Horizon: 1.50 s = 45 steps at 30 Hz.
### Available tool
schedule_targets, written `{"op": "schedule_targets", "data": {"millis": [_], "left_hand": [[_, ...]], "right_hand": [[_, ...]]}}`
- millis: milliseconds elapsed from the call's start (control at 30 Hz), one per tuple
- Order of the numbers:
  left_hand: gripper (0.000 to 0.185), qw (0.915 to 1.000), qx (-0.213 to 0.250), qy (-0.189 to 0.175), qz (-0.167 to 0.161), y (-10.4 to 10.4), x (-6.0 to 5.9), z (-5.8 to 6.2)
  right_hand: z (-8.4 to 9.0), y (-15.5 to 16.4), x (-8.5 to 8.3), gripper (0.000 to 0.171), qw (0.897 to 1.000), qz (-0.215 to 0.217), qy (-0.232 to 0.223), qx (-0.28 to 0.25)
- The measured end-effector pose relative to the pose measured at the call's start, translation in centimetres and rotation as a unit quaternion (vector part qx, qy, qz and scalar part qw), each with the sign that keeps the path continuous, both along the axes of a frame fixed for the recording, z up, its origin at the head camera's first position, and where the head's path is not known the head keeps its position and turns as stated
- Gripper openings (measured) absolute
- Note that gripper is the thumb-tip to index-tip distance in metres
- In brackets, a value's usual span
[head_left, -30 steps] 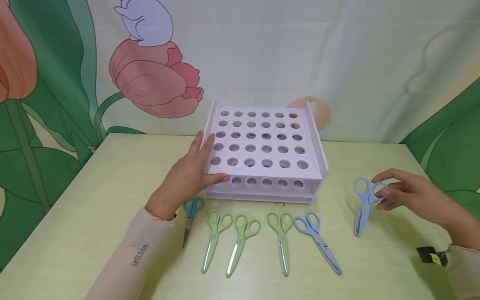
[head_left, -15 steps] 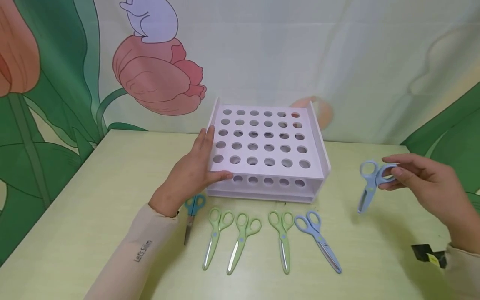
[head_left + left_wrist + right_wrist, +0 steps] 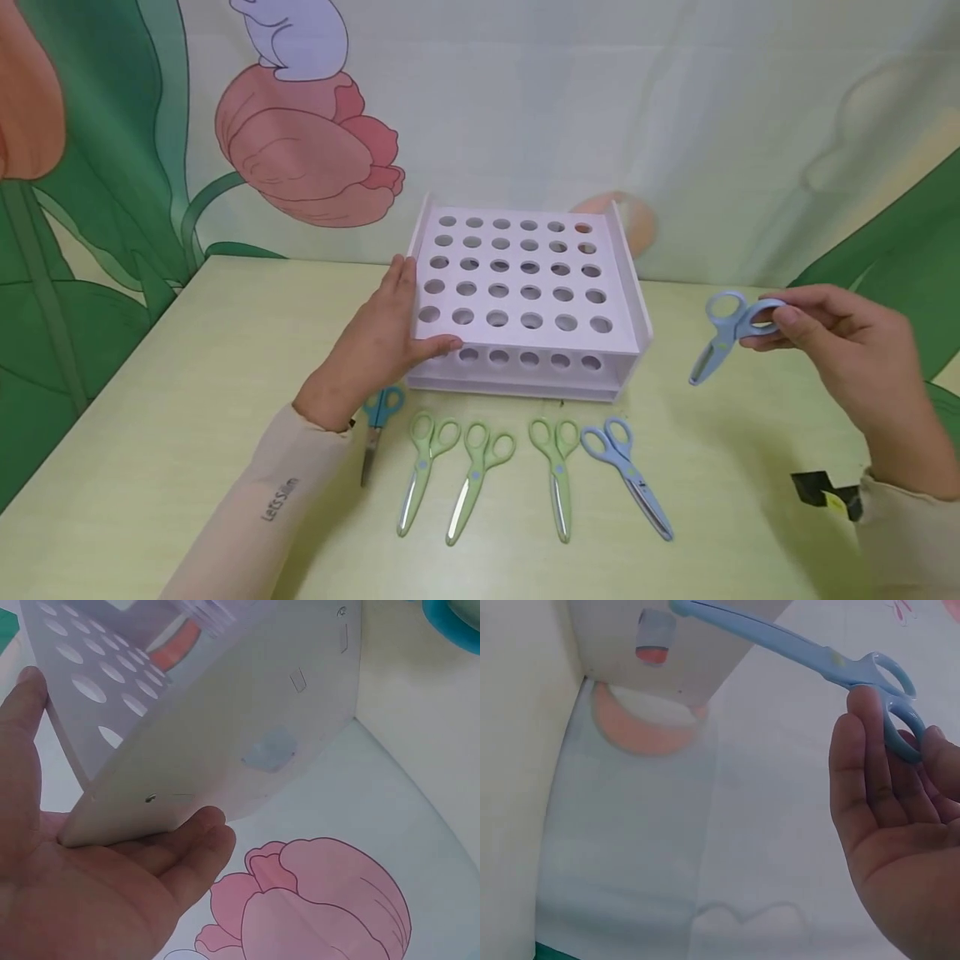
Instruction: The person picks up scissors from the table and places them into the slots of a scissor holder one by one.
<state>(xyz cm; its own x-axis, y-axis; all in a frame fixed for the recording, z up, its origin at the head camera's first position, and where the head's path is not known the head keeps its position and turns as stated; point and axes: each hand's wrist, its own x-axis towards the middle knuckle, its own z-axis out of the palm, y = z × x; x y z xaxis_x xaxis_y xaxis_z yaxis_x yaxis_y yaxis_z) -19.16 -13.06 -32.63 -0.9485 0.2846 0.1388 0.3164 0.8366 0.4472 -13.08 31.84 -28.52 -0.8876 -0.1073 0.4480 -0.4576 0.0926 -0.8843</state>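
We held the blue scissors (image 3: 722, 332) in our right hand (image 3: 840, 350), fingers pinched round one handle loop, the closed blades hanging down and to the left, clear of the table (image 3: 187, 400) and to the right of the white rack (image 3: 525, 292). Our left hand (image 3: 375, 350) steadied the rack's left wall, thumb curled over the front corner of the top plate and fingers pressed along the side. We judged this the carrying step: the scissors lifted but not yet at any hole. The next move would call for turning the tip downward and lining it up over a hole while the left hand kept the rack from sliding. On the table in front of the rack lay three green scissors (image 3: 480, 467), another blue pair (image 3: 626, 475), and a teal pair (image 3: 378, 417) partly covered by our left wrist. Two far-right holes showed something reddish, but we could not tell what. A small black object (image 3: 821, 492) by our right sleeve was too small to name. The right wrist view cut off the blade tip against the rack's side.
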Motion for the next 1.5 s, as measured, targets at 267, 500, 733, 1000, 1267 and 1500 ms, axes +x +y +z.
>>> {"op": "schedule_targets", "data": {"millis": [267,500,733,1000,1267,1500], "left_hand": [[0.121,1.0000,0.002,-0.006,0.001,-0.2,0.2,0.0],[0.121,0.9999,0.004,-0.010,-0.001,-0.2,0.2,0.0],[0.121,0.9998,-0.003,-0.020,0.004,0.1,0.1,-0.1],[0.121,0.9995,-0.005,-0.028,0.011,0.0,0.3,0.1],[0.121,0.9993,-0.005,-0.036,0.014,-0.2,0.2,0.1],[0.122,0.9991,0.000,-0.041,0.011,-0.3,0.0,0.1]], "right_hand": [[1.3,-2.1,-0.5,0.020,0.998,0.022,0.033,-0.049],[2.8,-4.6,-0.8,0.022,0.995,0.023,0.044,-0.087],[3.0,-6.6,-2.5,0.021,0.990,0.049,0.060,-0.120],[2.2,-8.1,-4.6,0.018,0.994,0.040,0.036,-0.096],[1.4,-8.7,-5.2,0.016,0.999,0.005,-0.004,-0.032],[1.2,-8.8,-5.2,0.017,0.992,-0.066,-0.046,0.094]]}}
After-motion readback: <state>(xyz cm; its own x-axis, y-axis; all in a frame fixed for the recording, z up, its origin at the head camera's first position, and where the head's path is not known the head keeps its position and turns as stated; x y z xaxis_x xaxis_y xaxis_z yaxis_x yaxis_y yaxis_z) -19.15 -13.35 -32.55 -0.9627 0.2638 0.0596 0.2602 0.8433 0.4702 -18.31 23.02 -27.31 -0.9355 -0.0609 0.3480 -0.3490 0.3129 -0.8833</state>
